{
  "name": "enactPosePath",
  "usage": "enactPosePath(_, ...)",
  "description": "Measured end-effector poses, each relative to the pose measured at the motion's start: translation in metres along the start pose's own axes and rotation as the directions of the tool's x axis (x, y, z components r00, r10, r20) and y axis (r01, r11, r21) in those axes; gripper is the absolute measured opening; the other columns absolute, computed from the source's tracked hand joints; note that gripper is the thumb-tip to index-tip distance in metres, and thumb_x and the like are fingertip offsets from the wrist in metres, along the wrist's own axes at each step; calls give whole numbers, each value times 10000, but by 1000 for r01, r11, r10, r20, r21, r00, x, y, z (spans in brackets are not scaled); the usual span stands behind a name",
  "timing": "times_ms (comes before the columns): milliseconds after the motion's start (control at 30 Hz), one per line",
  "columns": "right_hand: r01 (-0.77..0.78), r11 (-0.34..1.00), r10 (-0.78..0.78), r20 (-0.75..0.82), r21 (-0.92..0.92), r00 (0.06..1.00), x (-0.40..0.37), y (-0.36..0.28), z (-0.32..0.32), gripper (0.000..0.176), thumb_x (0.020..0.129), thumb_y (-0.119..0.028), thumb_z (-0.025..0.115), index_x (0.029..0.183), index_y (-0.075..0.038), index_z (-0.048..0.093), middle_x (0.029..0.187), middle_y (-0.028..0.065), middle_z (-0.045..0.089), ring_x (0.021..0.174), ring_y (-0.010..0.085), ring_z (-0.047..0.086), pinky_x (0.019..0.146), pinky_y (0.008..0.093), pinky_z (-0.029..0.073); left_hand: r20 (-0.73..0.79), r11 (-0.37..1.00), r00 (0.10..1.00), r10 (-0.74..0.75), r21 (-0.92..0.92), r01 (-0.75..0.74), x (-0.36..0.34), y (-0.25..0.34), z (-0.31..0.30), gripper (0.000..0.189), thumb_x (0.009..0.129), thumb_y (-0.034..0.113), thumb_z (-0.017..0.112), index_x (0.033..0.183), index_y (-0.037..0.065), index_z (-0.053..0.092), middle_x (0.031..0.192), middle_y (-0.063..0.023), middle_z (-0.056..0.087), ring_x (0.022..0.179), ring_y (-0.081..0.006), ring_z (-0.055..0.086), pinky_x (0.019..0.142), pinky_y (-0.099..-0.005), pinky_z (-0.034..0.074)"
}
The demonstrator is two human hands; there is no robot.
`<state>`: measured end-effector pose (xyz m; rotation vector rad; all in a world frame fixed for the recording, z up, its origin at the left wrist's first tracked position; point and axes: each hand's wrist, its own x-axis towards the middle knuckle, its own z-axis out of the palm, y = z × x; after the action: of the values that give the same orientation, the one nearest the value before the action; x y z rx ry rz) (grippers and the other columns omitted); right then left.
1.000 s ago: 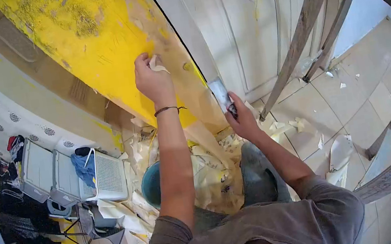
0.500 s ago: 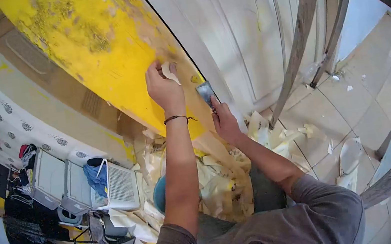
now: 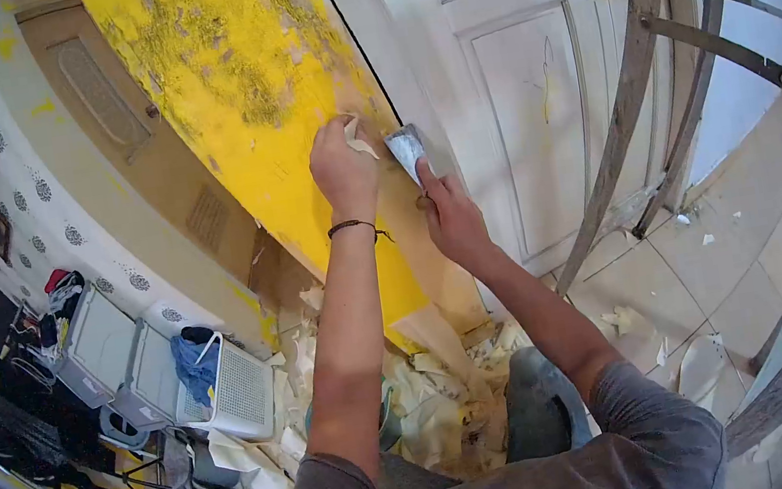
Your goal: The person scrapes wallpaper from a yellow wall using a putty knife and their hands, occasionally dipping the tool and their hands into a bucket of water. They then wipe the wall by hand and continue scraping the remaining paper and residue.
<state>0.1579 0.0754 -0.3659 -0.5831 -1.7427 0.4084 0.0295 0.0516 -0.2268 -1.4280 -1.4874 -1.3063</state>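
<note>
Directly ahead, toward twelve o'clock, the left hand [image 3: 344,165] pinches a flap of peeled paper [image 3: 357,137] between thumb and fingertips, lifting it off the yellow wall [image 3: 212,59]. Just beside it at one o'clock, the right hand [image 3: 454,218] is closed round the handle of a scraper [image 3: 407,148], whose pale blade lies flat against the wall and close to the flap. The blade sits right at the wall's right edge, a dark line running from twelve o'clock down to the centre, where the yellow meets the white panelled door [image 3: 532,102]. Little free surface lies between blade and door frame; to the left the yellow runs wide and open, mottled with scraped patches. Count: two hands, one scraper, one flap in the pinch, one dark cord [image 3: 354,225] round the left wrist. At three o'clock two slanted wooden rails [image 3: 630,97] lean toward the door and foot on the tiled floor [image 3: 720,281], which is mostly bare at four o'clock, with a few flecks. At six o'clock, under the arms, paper scraps [image 3: 434,395] heap thickly. At eight o'clock stand two white vented boxes [image 3: 236,389], one blue cloth [image 3: 192,360] draped over the nearer one.
</note>
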Motion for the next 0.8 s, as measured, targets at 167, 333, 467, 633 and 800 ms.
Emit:
enactPosePath(167, -39, 996, 42, 44, -76, 998, 1, -8, -8, 635, 937, -33, 540, 1539, -128, 360, 1020, 182, 540, 856, 378, 611, 706, 473, 525, -5, 994, 999, -52, -101, 51, 12, 8, -4, 174, 851, 89, 697, 1004, 6, 691, 939, -183, 692, 888, -371, 664, 807, -413, 532)
enactPosePath(333, -36, 988, 47, 73, -148, 996, -26, 4, 7, 648, 948, -76, 546, 1554, -136, 324, 1006, 195, 520, 762, 397, 606, 642, 495, 530, 8, 912, 1000, -15, -409, 17, 30, 7, -1, 96, 906, 81, 675, 957, 5, 644, 890, -120, 679, 819, -273, 671, 754, -358, 531)
enactPosePath(467, -97, 980, 121, 135, -175, 983, -15, -14, 6, 653, 965, -101, 536, 1570, -130, 293, 983, 189, 507, 753, 380, 592, 640, 495, 524, 174, 811, 984, -35, -570, 129, 29, -6, -9, 122, 962, 117, 662, 983, 7, 616, 893, -64, 677, 793, -120, 646, 714, -277, 538)
enactPosePath(633, -26, 982, 44, 89, -189, 995, -20, -1, 22, 687, 967, -111, 542, 1587, -140, 246, 969, 187, 488, 705, 380, 577, 592, 495, 516, 254, 692, 965, -71, -684, 231, 6, -1, -46, 133, 958, 86, 657, 1023, 9, 571, 891, -64, 657, 767, -101, 625, 703, -253, 527)
enactPosePath(800, 52, 975, -47, 27, -215, 999, -19, 12, 33, 692, 959, -113, 558, 1581, -117, 256, 956, 187, 473, 677, 379, 564, 560, 477, 512, 527, 925, 840, 126, -368, 92, -51, -13, -76, 389, 823, 83, 755, 1156, -2, 573, 1046, -107, 625, 913, -222, 617, 818, -321, 515)
